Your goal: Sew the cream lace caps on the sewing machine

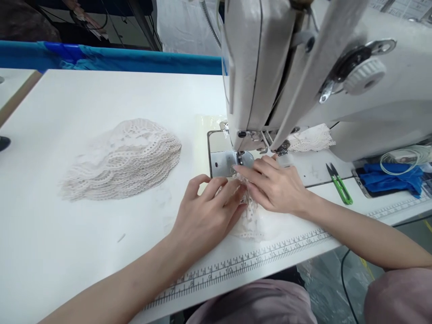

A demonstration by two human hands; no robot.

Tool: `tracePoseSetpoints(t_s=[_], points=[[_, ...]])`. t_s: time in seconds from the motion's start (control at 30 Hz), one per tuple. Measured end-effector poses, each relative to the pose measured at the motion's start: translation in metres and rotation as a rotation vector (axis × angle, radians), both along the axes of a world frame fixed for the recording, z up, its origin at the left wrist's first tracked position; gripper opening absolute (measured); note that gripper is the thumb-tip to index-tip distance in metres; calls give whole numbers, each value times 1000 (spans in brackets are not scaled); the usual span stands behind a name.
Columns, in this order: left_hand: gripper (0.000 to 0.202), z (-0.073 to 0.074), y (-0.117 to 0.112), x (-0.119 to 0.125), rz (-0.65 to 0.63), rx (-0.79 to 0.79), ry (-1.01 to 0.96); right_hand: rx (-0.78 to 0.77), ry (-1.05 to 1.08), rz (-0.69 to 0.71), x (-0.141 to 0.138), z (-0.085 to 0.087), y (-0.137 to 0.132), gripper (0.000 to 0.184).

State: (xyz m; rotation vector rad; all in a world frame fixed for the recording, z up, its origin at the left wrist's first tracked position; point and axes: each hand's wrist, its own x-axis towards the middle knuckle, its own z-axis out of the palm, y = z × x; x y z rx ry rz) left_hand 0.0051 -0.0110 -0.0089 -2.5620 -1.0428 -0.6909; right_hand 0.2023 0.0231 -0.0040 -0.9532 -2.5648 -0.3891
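In front of the needle of a sewing machine, both hands are on a piece of white lace. My left hand pinches the lace from the left, its fingertips partly hidden behind its own knuckles. My right hand lies close by on the right, fingers bent down onto the same lace, with the index fingertip just below the presser foot. The lace hangs bunched between the hands and spreads toward the table's front edge. A metal needle plate shows left of the foot.
A stack of white lace pieces lies on the left of the white table. More lace sits behind the needle. Green thread snips and a blue cloth rest at right. A printed ruler runs along the front edge.
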Motion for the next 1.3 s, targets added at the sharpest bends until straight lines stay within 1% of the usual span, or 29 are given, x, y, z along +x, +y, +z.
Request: tracePoseSetpoints(t_s=[0.07,0.13,0.27,0.47,0.8,0.97,1.13,1.3], points=[[14,1,3,-1,5,-12,4,44,61,33,4,0,-3,33],[17,1,6,-1,3,-19,10,59,62,35,6,-1,-6,31],[20,3,6,-1,6,-20,32,32,-19,-22,7,-2,-8,30],[21,6,1,1,30,-20,80,42,-40,-65,7,-3,-6,28],[25,2,6,0,53,-38,86,3,-140,-152,7,-3,-2,30],[24,1,8,1,66,-48,80,7,-139,-156,8,-4,2,31],[24,1,7,2,77,-53,66,-32,-119,-153,9,-4,3,31],[25,1,7,2,86,-37,75,-6,-104,-156,8,-4,3,30]])
